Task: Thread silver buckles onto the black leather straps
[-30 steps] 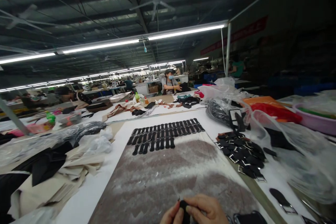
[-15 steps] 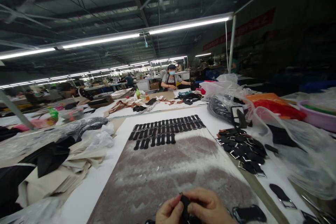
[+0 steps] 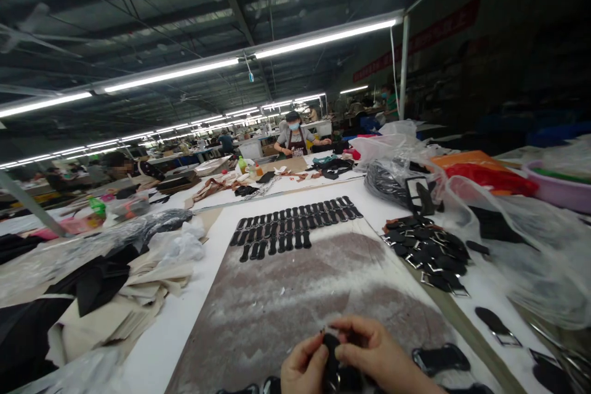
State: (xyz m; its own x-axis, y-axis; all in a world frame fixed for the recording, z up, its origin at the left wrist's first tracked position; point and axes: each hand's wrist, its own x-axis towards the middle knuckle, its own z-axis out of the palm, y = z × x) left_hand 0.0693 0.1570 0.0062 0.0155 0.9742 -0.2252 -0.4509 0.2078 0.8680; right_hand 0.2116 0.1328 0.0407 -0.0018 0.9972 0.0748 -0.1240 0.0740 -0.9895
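Note:
At the bottom middle, my left hand [image 3: 305, 362] pinches a small black strap tab [image 3: 331, 364] between thumb and fingers. My right hand [image 3: 376, 351] grips the same tab from the other side, its thumb pressed on the edge and its index finger reaching over the top. Part of the tab's lower end is cut off by the frame. A larger black piece with shiny ends [image 3: 441, 358] lies on the brown board just right of my right hand. More black pieces [image 3: 249, 389] show partly at the bottom edge, left of my left hand.
Rows of black pieces [image 3: 295, 221] lie at the far end of the brown board [image 3: 258, 314]. A heap of black tabs with metal buckles [image 3: 427, 255] sits to the right, near clear plastic bags [image 3: 545, 258]. Cloth [image 3: 106, 320] is piled left. A person [image 3: 295, 135] sits opposite.
Both hands and the tab appear slightly further right as the view shifts. My right index finger has lifted a little off the tab's top, and more of the tab shows.

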